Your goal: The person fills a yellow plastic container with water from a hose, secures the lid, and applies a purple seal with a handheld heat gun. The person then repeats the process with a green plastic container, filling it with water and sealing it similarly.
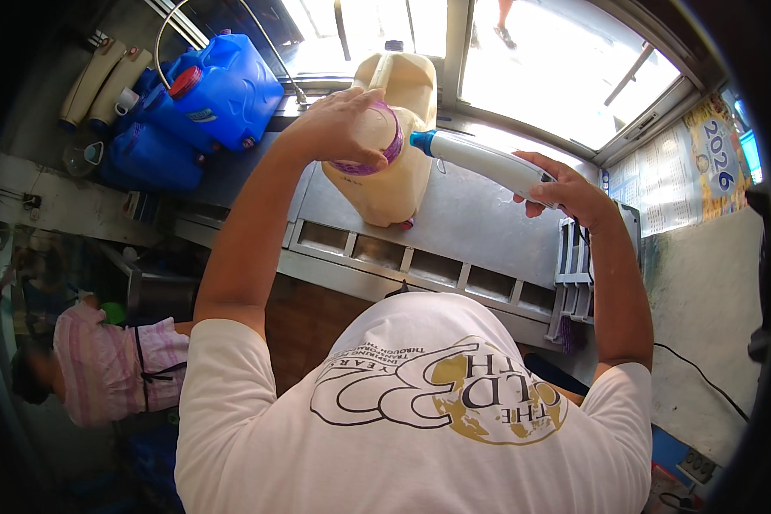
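A beige plastic water jug stands on the metal counter in front of me. On its near upper side sits a wide, pale round cap with a purple band around its rim. My left hand is closed over the cap from the left, fingers across its far edge and thumb near its lower side. In my right hand is a white handheld heat gun with a blue nozzle, gripped at its right end. The nozzle points left at the purple band, a small gap apart from it.
Blue water jugs, one with a red cap, crowd the counter's left end beside two beige handheld devices. A white rack stands at the right. Slots line the counter's near edge. Another person is at the left.
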`<action>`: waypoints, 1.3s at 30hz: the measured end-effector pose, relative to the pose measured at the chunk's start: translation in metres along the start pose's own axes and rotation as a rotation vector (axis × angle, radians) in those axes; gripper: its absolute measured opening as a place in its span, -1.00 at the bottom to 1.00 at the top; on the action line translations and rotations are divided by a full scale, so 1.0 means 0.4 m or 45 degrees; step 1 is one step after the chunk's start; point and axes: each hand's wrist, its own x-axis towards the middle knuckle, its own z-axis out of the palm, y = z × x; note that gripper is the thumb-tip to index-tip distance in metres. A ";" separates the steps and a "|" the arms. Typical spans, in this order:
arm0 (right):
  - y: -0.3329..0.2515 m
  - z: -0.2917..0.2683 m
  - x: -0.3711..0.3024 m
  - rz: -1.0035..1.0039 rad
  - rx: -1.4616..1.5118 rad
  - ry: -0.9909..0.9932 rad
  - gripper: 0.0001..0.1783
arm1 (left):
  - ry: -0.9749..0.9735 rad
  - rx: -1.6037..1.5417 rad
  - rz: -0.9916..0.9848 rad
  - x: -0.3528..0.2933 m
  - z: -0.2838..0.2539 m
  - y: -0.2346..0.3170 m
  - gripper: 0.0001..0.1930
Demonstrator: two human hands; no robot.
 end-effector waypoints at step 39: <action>-0.407 0.091 0.157 0.078 -0.710 0.131 -0.20 | 0.675 -1.183 0.197 -0.091 0.282 -0.159 0.57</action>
